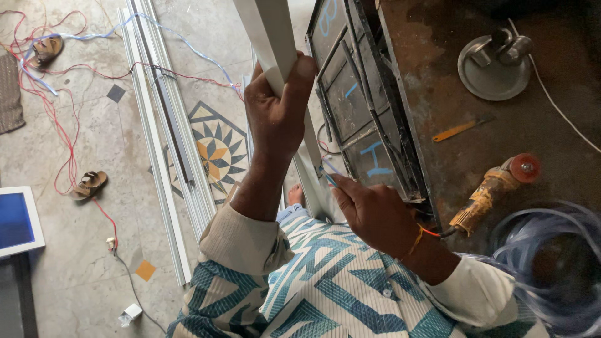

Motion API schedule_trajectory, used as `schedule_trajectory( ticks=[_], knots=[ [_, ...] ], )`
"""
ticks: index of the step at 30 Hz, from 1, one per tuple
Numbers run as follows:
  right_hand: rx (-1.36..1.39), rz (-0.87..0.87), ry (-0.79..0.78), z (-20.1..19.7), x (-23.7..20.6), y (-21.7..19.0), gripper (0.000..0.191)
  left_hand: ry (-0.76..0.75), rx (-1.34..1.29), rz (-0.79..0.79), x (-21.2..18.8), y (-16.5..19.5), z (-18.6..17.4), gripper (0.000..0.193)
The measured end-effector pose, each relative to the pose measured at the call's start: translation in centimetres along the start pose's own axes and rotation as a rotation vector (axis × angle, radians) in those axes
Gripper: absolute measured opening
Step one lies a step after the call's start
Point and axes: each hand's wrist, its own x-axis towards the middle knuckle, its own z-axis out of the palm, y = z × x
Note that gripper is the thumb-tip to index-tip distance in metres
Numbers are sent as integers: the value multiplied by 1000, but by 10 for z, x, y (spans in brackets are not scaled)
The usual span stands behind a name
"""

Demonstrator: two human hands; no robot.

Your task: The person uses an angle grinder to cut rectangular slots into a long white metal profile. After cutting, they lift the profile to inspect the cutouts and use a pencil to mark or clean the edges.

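Observation:
My left hand [275,109] grips a long white metal profile [266,31] that runs from the top of the view down toward my body. My right hand [369,209] is lower on the same profile and pinches a thin blue pen or marker [327,177] with its tip against the profile. I wear a white shirt with a blue pattern, and an orange thread sits on my right wrist.
A rusty metal table [501,125] stands at the right with an angle grinder [491,191], an orange-handled tool [457,130], a round metal part [494,59] and coiled clear hose [551,250]. Dark frames [357,94] lean against it. White profiles [156,125], wires and sandals [89,183] lie on the floor.

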Motion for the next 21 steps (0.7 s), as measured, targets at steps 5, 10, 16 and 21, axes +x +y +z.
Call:
schedule_trajectory(
  ticks=[5,10,16,21],
  knots=[
    [-9,-46,55,7,5,-2,33,37,14,-40,-3,3,-2,36],
    [-28,4,-32,9,13,-14,33,29,-20,-27,-6,10,-6,36],
    [-132,-6,-53,-14,0,-27,27,-70,223,-14,-8,9,-9,39],
    [193,160,-231,-52,-21,-2,34,-427,-428,-56,20,-8,-42,55]
  ],
)
